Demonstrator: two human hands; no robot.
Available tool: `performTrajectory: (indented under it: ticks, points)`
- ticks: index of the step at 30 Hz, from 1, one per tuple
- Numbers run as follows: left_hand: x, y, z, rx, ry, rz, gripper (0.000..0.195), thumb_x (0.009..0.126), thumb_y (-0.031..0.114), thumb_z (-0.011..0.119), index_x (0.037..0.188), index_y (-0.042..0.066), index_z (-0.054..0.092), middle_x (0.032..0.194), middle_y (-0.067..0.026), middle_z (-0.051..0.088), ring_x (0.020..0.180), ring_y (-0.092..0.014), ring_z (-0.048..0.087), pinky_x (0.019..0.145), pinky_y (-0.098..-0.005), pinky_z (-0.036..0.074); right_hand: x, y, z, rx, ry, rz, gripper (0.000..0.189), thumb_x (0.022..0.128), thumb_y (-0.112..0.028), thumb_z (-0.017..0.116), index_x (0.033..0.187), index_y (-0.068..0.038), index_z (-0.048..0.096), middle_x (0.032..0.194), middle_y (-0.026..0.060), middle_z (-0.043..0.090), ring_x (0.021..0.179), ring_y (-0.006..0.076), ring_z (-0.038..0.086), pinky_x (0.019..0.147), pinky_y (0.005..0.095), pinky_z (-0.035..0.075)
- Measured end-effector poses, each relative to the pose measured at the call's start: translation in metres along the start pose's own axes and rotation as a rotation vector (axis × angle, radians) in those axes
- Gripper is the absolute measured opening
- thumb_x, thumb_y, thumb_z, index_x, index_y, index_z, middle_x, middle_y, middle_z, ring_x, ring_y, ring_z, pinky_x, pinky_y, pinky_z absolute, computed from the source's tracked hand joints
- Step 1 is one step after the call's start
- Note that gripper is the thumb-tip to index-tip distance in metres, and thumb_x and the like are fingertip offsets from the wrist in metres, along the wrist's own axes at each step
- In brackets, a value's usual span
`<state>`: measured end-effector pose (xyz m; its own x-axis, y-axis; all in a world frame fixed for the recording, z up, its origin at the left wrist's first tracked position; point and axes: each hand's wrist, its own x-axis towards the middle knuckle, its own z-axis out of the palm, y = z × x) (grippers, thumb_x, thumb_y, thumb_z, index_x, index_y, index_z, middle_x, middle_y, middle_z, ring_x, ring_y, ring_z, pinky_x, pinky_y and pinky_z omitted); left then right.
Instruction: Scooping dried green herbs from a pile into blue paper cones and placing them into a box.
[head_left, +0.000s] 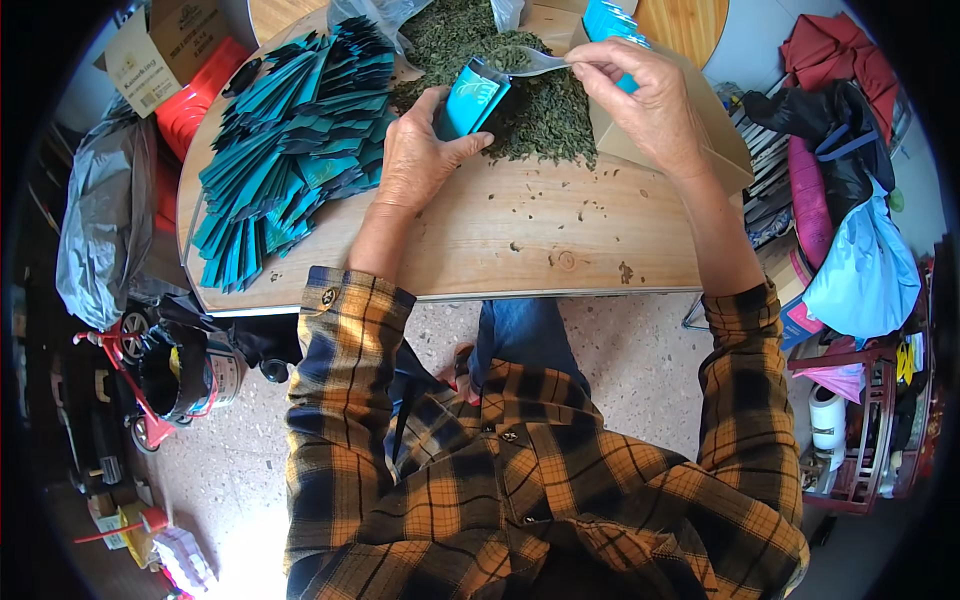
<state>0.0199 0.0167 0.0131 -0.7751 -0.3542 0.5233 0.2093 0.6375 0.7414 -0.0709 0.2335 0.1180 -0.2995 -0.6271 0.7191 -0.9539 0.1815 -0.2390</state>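
Observation:
My left hand (424, 154) holds a small teal packet (474, 97) upright and slightly tilted, its top end towards the leaf pile. In my right hand (637, 94) is the handle of a clear plastic spoon (536, 63), whose bowl carries dried green leaves beside the packet's top. A heap of dried leaves, seemingly tea (555, 131), lies behind and under both. Left of my left hand, many flat teal packets (300, 150) are fanned out in stacks. More teal packets (606, 22) stand in a cardboard box (709, 135) beyond my right hand.
The wooden table (555, 247) has a curved outline and scattered leaf bits near its front edge. Clear plastic bags (375, 11) lie at the back. A red plastic stool (206, 86) with an open carton (169, 56) stands left; bags and clothes (840, 165) are piled right.

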Motion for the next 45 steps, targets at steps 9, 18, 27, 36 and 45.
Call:
performTrajectory:
  ticks: [9,18,27,36,45]
  points:
    - [-0.002,-0.002,-0.002,0.060,-0.027,-0.008,0.073,0.062,0.031,0.088,0.120,-0.001,0.059,0.095,-0.0226,0.069,0.090,-0.034,0.068,0.082,-0.0384,0.053,0.017,-0.027,0.002,-0.428,-0.002,-0.524,0.015,0.075,0.001,0.071,0.089,-0.003,0.067,0.079,0.0054,0.059,0.077,0.0234,0.059,0.076,0.0329,0.046]
    - [0.001,-0.004,0.000,0.047,0.009,0.005,0.070,0.063,0.037,0.087,0.116,0.000,0.061,0.088,-0.0222,0.069,0.084,-0.035,0.068,0.078,-0.0392,0.053,-0.018,-0.002,-0.008,-0.015,-0.234,0.225,0.010,0.092,-0.008,0.062,0.094,0.001,0.066,0.073,0.0009,0.064,0.066,0.0104,0.057,0.059,0.0253,0.046]
    - [0.003,-0.011,0.000,0.009,0.048,-0.029,0.068,0.064,0.036,0.087,0.114,-0.002,0.061,0.085,-0.0196,0.069,0.078,-0.031,0.068,0.072,-0.0371,0.053,-0.056,0.019,0.010,0.328,-0.423,0.467,0.018,0.093,-0.016,0.061,0.090,0.001,0.068,0.066,0.0047,0.065,0.059,0.0088,0.059,0.056,0.0249,0.047]
    - [0.002,-0.010,0.001,0.035,0.052,-0.039,0.069,0.064,0.038,0.087,0.114,-0.002,0.061,0.087,-0.0195,0.069,0.080,-0.030,0.069,0.073,-0.0373,0.053,-0.069,0.035,0.058,0.165,-0.079,0.329,0.011,0.089,-0.009,0.064,0.091,0.000,0.068,0.072,0.0122,0.068,0.063,0.0159,0.066,0.061,0.0280,0.052]
    - [0.002,-0.009,0.001,0.036,0.011,-0.047,0.070,0.063,0.038,0.087,0.116,-0.001,0.061,0.087,-0.0196,0.069,0.080,-0.031,0.069,0.074,-0.0384,0.053,-0.043,0.016,0.012,0.191,0.059,0.294,0.015,0.093,-0.005,0.060,0.104,0.002,0.068,0.086,0.0041,0.069,0.079,0.0072,0.062,0.074,0.0216,0.051]
